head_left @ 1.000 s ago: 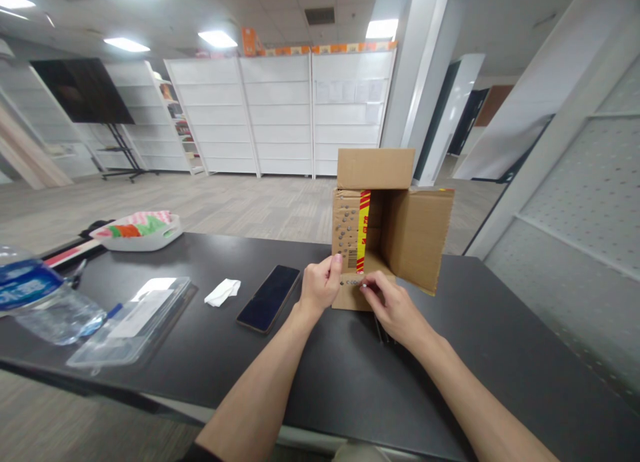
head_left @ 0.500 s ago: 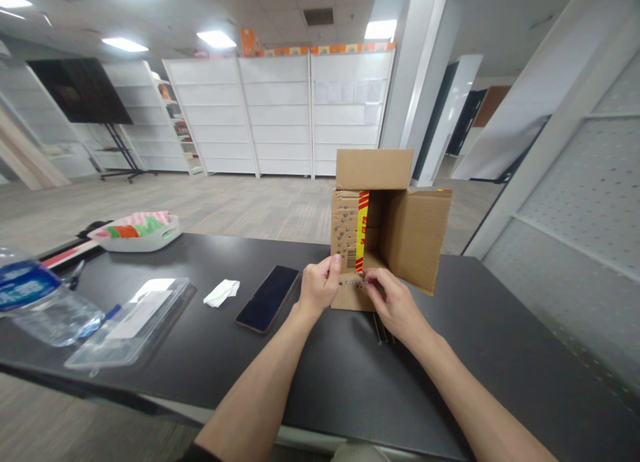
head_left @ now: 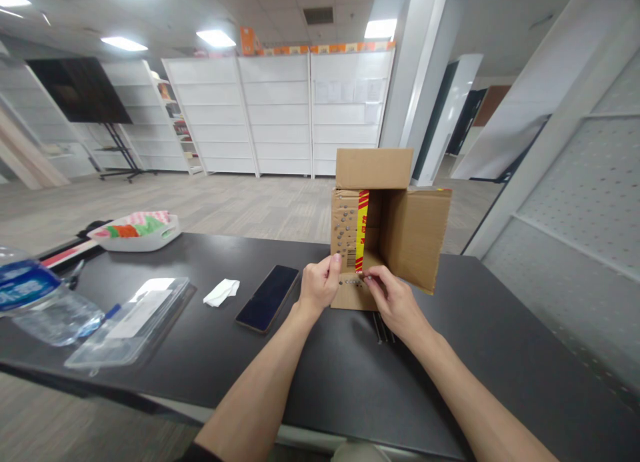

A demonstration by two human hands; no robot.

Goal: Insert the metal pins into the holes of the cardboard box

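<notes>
Right hand (head_left: pixel 393 299) rose slightly; carton's (head_left: pixel 395 229) opening faces person (head_left: pixel 260 389), long axis upright.

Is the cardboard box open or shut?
The box is open: its top flap stands up, its right flap sticks outward, and its inside shows.

Carpet (head_left: pixel 240 205) and ceiling lights (head_left: pixel 216 39) suggest an office.
</notes>
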